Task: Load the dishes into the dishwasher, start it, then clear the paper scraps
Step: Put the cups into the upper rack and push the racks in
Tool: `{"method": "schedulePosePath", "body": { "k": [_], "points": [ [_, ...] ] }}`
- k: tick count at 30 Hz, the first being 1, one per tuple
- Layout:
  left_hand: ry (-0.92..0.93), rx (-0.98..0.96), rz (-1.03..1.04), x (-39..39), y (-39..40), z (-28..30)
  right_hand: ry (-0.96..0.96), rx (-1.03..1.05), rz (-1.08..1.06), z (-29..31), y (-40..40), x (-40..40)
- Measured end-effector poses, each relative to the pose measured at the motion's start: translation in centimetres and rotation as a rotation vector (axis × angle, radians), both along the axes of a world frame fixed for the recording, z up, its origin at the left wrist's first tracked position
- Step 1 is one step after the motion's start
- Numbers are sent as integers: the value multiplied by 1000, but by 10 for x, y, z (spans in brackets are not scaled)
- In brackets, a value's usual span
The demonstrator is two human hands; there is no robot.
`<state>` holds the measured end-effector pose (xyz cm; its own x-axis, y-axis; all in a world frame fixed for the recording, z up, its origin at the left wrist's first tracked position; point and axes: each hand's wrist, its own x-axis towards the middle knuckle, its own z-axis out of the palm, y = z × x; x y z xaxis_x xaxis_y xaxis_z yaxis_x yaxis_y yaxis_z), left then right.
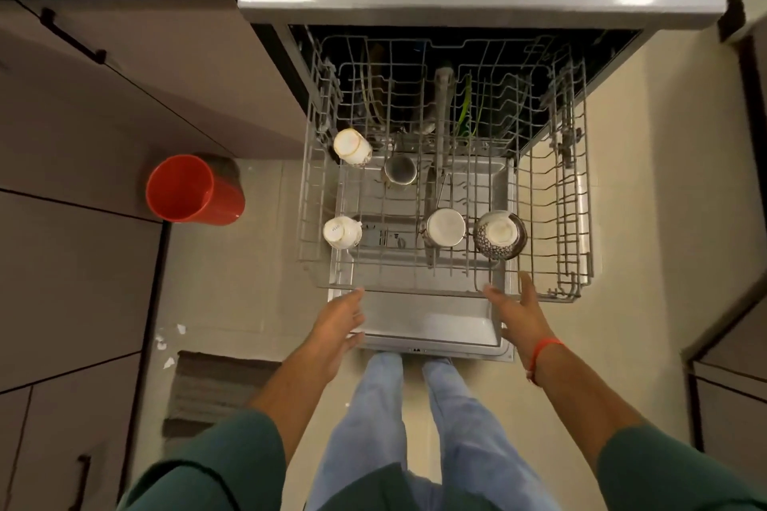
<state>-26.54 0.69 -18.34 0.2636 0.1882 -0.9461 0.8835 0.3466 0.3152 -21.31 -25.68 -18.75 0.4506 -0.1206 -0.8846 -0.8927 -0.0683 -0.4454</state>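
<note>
The dishwasher's upper wire rack (556,195) is pulled out over the open door (431,324). On it stand upturned dishes: a white cup (352,146), a steel cup (399,169), a white mug (342,232), a steel-sided cup (445,227) and a patterned bowl (499,235). My left hand (338,322) reaches the rack's front rail with straight fingers. My right hand (516,309) lies against the same rail further right, fingers extended and thumb raised. White paper scraps (168,342) lie on the floor at the left.
A red bucket (193,189) stands on the floor left of the dishwasher. A grey mat (216,390) lies beside my legs. Brown cabinets (74,187) line the left side, and another cabinet (730,386) stands at the right. The counter edge (477,0) overhangs the machine.
</note>
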Motion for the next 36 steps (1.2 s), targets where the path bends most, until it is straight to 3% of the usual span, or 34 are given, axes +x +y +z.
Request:
{"method": "schedulePosePath", "body": {
  "k": [5,11,16,24,36],
  "points": [
    [-11,-112,217,25,-26,-6,-12,84,-301,-13,11,16],
    [43,-248,649,43,-45,-25,-204,140,-771,-17,35,8],
    [76,-296,798,50,-47,-15,-38,263,-1158,-13,29,20],
    [109,-403,863,72,-33,-5,126,418,-1200,-14,19,43],
    [-69,-518,733,154,-11,-21,16,517,-1085,-23,24,133]
  ]
}}
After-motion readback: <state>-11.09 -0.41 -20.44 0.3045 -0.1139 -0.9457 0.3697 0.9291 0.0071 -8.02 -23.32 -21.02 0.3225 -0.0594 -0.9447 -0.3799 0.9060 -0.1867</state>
